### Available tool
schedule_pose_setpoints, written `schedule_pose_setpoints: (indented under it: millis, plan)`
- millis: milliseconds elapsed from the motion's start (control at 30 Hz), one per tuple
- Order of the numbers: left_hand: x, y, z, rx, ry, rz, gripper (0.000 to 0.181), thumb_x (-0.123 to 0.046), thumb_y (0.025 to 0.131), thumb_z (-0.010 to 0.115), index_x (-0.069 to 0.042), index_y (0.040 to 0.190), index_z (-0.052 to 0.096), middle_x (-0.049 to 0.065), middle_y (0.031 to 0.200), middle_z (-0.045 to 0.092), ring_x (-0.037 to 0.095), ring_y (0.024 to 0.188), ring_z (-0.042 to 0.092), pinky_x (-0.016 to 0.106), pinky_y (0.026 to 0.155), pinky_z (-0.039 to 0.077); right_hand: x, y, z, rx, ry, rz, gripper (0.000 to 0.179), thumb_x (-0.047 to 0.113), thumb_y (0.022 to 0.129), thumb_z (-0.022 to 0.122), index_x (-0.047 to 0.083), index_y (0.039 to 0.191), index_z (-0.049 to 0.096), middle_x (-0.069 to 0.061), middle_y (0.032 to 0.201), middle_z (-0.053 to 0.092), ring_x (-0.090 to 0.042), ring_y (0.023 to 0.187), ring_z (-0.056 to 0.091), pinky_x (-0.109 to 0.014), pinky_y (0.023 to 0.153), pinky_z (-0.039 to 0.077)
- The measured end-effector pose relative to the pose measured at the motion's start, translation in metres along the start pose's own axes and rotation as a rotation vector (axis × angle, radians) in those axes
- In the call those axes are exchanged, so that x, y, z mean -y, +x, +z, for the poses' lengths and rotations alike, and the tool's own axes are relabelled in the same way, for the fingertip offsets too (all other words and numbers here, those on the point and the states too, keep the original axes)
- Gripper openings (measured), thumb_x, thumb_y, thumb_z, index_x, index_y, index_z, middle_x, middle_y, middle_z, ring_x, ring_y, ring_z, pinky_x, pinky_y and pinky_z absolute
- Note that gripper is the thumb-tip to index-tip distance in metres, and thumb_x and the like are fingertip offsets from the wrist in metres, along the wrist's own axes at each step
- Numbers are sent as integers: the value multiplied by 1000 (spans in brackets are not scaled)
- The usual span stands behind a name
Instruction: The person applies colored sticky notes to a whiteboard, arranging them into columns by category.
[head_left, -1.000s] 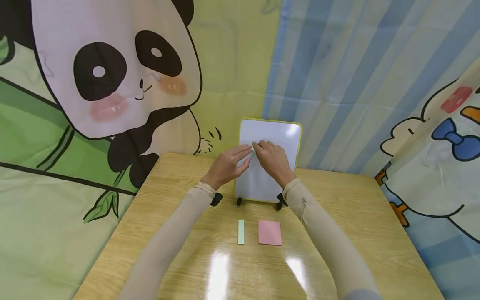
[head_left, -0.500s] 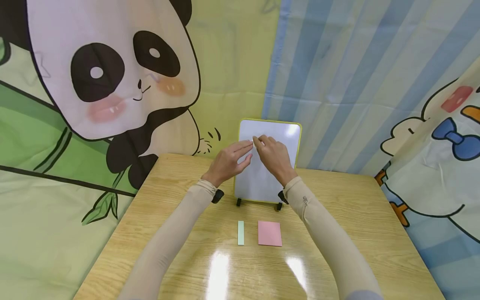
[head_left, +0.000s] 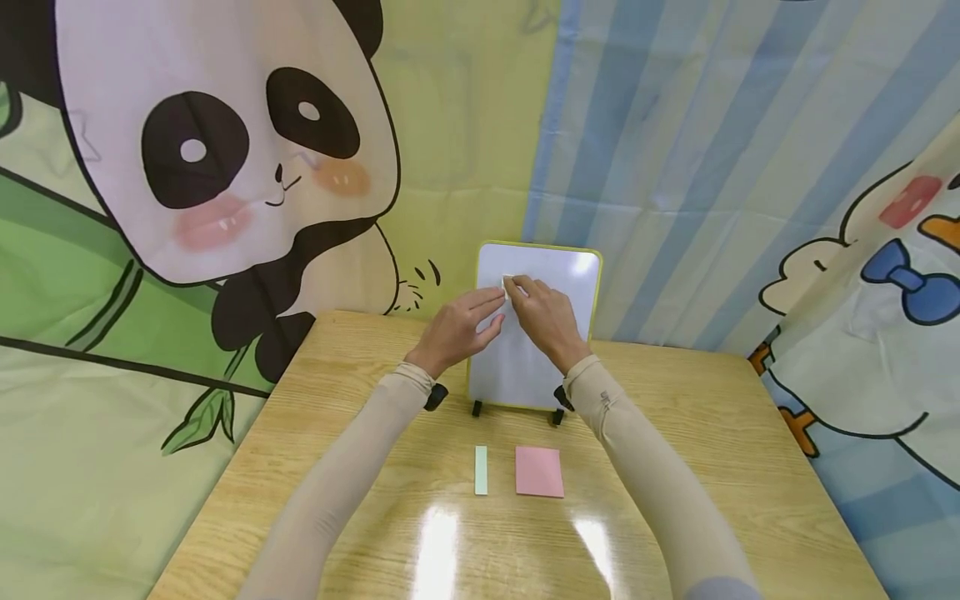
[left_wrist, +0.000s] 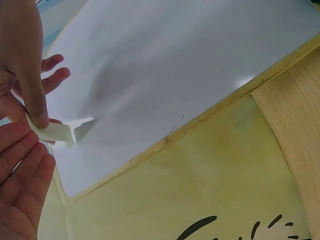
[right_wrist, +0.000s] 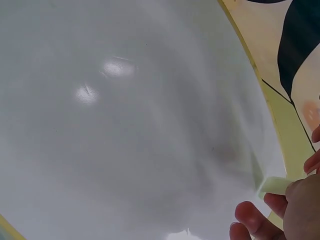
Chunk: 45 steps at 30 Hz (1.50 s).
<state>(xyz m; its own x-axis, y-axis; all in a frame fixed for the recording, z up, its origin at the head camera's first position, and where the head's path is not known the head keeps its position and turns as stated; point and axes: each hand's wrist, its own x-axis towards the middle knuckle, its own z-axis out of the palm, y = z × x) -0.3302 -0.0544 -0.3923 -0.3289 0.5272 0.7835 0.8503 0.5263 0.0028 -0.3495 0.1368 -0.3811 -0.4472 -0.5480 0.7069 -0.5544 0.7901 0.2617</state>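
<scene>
A small whiteboard [head_left: 517,367] with a yellow frame stands upright on black feet. My right hand [head_left: 547,312] pinches a pale green sticky note strip [left_wrist: 56,132] between thumb and index finger, near the board's upper left part. The strip curves, and its free end lies right at the board surface in both wrist views. My left hand [head_left: 459,327] has its fingers extended, their tips right beside the strip's pinched end. In the right wrist view the strip [right_wrist: 276,185] shows beyond my right thumb, with other fingers [right_wrist: 252,215] spread below it.
On the wooden table [head_left: 675,433], in front of the board, lie a narrow mint green sticky note pad [head_left: 481,471] and a square pink sticky note pad [head_left: 538,472]. Cartoon curtains [head_left: 465,150] hang behind the table and along its sides.
My right fingertips have shifted slightly up on the board, and the pale strip now shows more between the hands. The left hand has stayed nearly in place. The pads have not been moved.
</scene>
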Motion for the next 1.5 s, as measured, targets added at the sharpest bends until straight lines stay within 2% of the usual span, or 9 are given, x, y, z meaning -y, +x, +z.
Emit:
schedule_pose_setpoints:
  millis: [167,433,767,933,1100,1500]
  plan:
    - [1,-4,1,20,8,-4,30,-10,87,69,5,114,69,15,118,67,25,112,63,29,96,49,2,-4,3,0,-3,-4,27,4,92,62,5,118,69,-8,111,68,-27,78,67,-36,45,52]
    - [0,-6,3,40,15,-2,30,-10,88,69,5,115,69,15,119,67,25,112,63,27,97,48,2,-9,7,54,1,0,31,4,93,62,7,123,67,-8,114,67,-26,82,67,-35,48,53]
    - [0,-10,9,73,-3,-16,31,-11,89,69,4,116,69,15,119,67,25,112,63,29,96,49,1,-16,9,54,15,-10,32,3,89,67,6,121,65,-9,117,66,-27,78,66,-34,45,51]
    - [0,-11,10,93,3,-29,31,-13,90,69,2,116,69,13,119,67,23,112,63,28,95,50,2,-19,11,35,55,7,28,6,87,68,6,116,67,-10,110,63,-25,68,61,-34,42,49]
    - [0,-11,11,99,16,-26,32,-14,89,70,1,117,69,12,119,67,22,111,63,29,94,51,4,-22,14,28,47,12,27,6,89,66,6,116,69,-10,103,60,-22,62,56,-32,40,46]
    - [1,-11,10,124,29,-34,33,-14,89,71,1,118,69,12,121,67,22,113,62,28,96,49,8,-23,15,64,41,35,28,7,92,62,5,119,69,-8,100,60,-20,59,54,-31,39,45]
